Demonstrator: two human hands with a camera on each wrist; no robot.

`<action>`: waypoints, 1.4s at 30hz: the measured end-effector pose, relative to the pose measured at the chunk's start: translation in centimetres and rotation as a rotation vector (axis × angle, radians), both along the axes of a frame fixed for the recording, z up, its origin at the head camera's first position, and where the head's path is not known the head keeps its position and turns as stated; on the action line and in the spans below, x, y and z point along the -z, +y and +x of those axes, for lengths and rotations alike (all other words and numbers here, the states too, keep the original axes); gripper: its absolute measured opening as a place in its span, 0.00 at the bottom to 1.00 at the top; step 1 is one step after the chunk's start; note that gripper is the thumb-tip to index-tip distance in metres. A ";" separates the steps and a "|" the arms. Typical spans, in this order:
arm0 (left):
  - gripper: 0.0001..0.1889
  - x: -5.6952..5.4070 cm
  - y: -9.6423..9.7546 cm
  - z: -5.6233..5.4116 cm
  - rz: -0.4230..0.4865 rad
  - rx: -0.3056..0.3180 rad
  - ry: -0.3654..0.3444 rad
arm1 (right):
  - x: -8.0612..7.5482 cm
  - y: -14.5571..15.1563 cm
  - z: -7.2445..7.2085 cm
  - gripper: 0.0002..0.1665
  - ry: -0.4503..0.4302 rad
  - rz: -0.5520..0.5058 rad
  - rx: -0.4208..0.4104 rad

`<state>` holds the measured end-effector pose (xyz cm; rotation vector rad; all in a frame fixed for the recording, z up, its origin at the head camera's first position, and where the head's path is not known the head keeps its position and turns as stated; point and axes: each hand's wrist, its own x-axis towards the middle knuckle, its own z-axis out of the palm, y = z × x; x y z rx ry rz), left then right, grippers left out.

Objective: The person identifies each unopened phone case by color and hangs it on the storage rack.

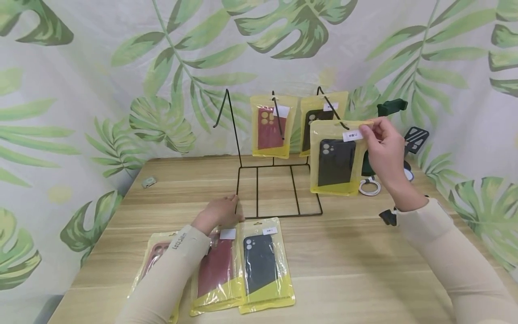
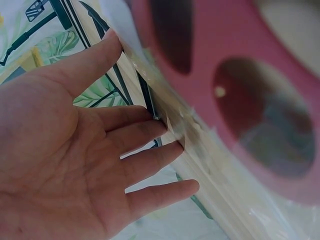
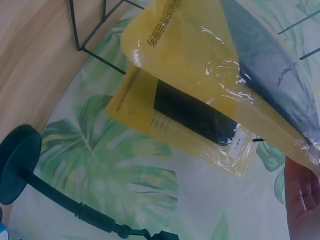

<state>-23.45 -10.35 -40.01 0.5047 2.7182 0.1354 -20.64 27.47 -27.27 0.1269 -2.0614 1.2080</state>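
Observation:
My right hand point(image 1: 384, 150) pinches the top corner of a yellow-edged clear pouch holding a black phone case point(image 1: 337, 162). The pouch overlaps the front end of the right hook of a black wire rack point(image 1: 234, 130) in the head view. On that rack hang a pouched red phone case point(image 1: 270, 139) and, behind the held pouch, another pouched dark phone case point(image 3: 192, 110). My left hand point(image 1: 220, 211), fingers extended, is at the rack base's front left corner. Below it lie a pouched dark red phone case point(image 1: 216, 270) and a pouched dark blue-grey phone case point(image 1: 260, 263).
Partly under my left sleeve lies another pouched pinkish phone case point(image 1: 155, 252). A dark green stand point(image 1: 391, 106) and a coiled white cable point(image 1: 369, 186) are at the right rear. A small pale square item point(image 1: 149, 182) sits at the table's left. Leaf-print cloth hangs behind.

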 end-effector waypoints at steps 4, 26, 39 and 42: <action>0.42 0.2 -0.1 -0.1 -0.004 0.009 0.003 | 0.0 0.1 -1.0 0.13 0.011 0.048 0.026; 0.43 0.3 -0.2 0.1 -0.002 0.001 0.017 | -0.9 -0.1 -6.4 0.28 -0.160 0.171 0.126; 0.43 0.5 -0.3 -0.1 0.010 0.010 0.012 | -0.8 -0.1 -8.3 0.28 -0.172 0.173 0.107; 0.43 0.3 -0.4 0.0 0.011 0.005 0.002 | -0.7 0.1 -8.4 0.30 -0.181 0.148 0.064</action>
